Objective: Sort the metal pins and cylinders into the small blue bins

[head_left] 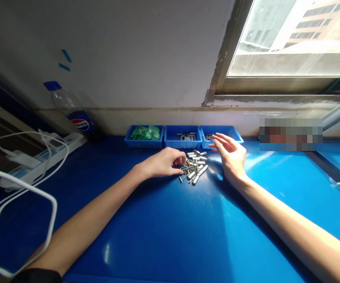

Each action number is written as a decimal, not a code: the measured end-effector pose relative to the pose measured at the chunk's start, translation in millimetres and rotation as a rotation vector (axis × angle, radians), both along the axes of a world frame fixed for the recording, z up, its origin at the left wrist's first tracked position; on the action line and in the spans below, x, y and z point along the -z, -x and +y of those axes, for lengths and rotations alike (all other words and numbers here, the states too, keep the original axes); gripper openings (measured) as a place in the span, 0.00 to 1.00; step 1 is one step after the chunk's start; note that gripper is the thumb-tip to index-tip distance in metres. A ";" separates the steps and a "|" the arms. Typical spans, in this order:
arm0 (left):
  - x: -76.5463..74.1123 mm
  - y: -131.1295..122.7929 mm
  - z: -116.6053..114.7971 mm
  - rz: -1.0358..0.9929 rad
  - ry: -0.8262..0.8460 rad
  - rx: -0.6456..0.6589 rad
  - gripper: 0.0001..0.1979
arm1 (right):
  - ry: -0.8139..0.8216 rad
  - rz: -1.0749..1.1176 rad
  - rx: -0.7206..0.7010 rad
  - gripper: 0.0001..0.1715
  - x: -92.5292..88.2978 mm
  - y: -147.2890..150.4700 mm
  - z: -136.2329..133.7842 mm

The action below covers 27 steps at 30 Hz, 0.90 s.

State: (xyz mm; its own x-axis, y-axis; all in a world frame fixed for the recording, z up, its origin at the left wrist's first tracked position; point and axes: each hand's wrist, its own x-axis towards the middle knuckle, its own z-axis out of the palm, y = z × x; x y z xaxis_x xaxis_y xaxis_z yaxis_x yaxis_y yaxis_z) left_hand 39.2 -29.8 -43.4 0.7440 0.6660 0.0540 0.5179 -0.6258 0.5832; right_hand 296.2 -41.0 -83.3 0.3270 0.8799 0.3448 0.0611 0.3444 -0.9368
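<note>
The left hand [170, 162] curls its fingers at the left edge of a pile [195, 165] of screws [183, 178] and spacers [200, 175] on the blue surface [146, 220]; whether it grips one is unclear. The right hand [233, 156], fingers loosely extended, overlaps the right bin [224, 129] in view. The left bin [143, 144] holds green packets [146, 133], the middle bin [183, 144] metal pieces [188, 136].

Right hand [234, 156] blocks part of 1 blue bin [224, 129]. Pixelated patch [290, 134] is unreadable. Top edge crops the window [293, 43].
</note>
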 end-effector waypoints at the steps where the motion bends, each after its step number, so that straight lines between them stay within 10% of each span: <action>1: 0.1 -0.3 -0.2 -0.003 0.017 -0.008 0.11 | 0.005 -0.005 -0.015 0.22 -0.1 1.4 -1.4; 27: -2.2 0.4 -1.4 0.196 -0.136 -0.181 0.07 | 0.068 -0.111 -0.201 0.13 -4.3 17.4 -16.8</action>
State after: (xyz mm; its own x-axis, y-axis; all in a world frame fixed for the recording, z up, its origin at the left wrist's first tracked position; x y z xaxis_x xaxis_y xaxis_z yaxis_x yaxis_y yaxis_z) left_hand 38.7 -31.2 -41.1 0.6190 0.7852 0.0185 0.7226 -0.5786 0.3782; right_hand 278.9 -57.7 -79.0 0.1061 0.9459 0.3067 0.1013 0.2966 -0.9496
